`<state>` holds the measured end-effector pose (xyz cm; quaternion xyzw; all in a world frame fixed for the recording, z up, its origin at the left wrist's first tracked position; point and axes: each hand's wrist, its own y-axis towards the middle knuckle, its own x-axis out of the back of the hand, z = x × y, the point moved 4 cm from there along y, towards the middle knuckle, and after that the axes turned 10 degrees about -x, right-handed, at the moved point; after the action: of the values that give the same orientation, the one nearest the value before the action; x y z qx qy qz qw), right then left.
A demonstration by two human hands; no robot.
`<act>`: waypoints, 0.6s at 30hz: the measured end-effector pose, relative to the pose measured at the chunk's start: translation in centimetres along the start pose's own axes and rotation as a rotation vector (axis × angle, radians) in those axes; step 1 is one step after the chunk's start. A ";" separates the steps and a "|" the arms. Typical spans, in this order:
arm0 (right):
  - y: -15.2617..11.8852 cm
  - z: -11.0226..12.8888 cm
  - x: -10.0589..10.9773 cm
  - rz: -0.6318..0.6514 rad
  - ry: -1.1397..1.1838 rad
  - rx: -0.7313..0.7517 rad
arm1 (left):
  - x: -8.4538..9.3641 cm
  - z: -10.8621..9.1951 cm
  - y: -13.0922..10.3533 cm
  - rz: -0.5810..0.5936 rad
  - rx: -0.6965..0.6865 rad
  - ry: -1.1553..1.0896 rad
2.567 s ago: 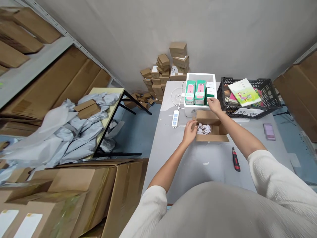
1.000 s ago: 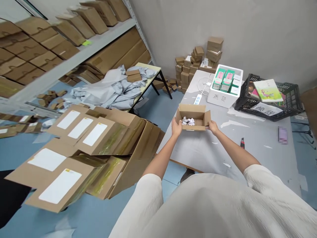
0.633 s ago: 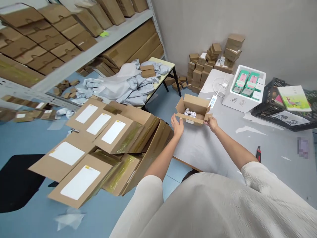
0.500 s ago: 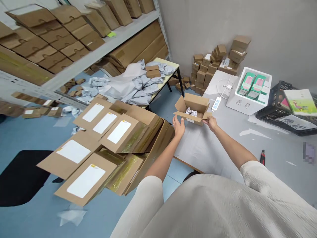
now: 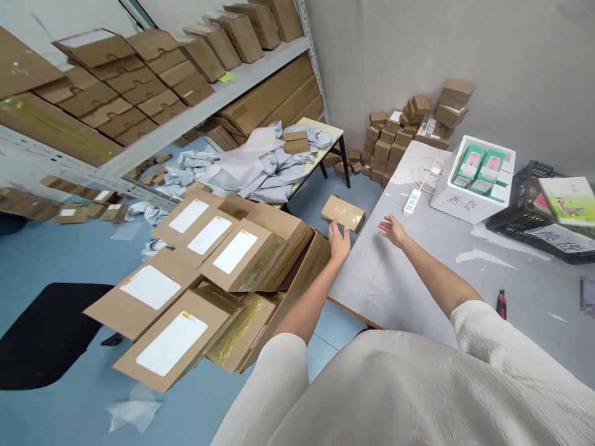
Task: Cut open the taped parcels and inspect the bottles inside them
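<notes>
A small brown cardboard box (image 5: 343,212) is past the left edge of the grey-covered table (image 5: 372,272), with a broad face and shiny tape turned up. Whether it is in the air or on the floor I cannot tell, and its inside is hidden. Just in front of it is my left hand (image 5: 340,243), fingers apart and holding nothing; contact with the box is unclear. My right hand (image 5: 393,230) is over the table, open, its fingers stretched toward the left. Near it lies a white power strip (image 5: 411,202).
Large labelled cartons (image 5: 232,248) are stacked at my left. Behind them a low table (image 5: 320,127) bears grey plastic bags. On my table are a white foam box (image 5: 465,204), a black crate (image 5: 520,232) and a red-and-black cutter (image 5: 501,305). Small boxes (image 5: 395,145) are piled by the wall.
The open box with crumpled paper has left the tabletop and my right hand's grip. A box with its taped face up now shows beyond the table edge. The view has shifted slightly.
</notes>
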<state>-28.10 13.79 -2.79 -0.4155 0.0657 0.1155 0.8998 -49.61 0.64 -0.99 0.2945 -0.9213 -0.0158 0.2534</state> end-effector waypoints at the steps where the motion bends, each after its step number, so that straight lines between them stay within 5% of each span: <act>1: -0.2 0.0 0.3 0.003 -0.017 0.007 | 0.0 0.0 -0.2 0.001 0.006 -0.001; 10: -3.7 -0.5 1.2 0.071 -0.165 0.026 | -1.3 -0.7 -2.6 0.060 0.030 -0.028; 18: -8.0 -2.1 5.3 0.123 -0.270 0.034 | -4.4 -3.7 -7.9 0.103 0.035 -0.100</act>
<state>-20.99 7.98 0.54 -0.3761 -0.0288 0.2241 0.8986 -40.53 -2.96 -1.19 0.2499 -0.9469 -0.0011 0.2024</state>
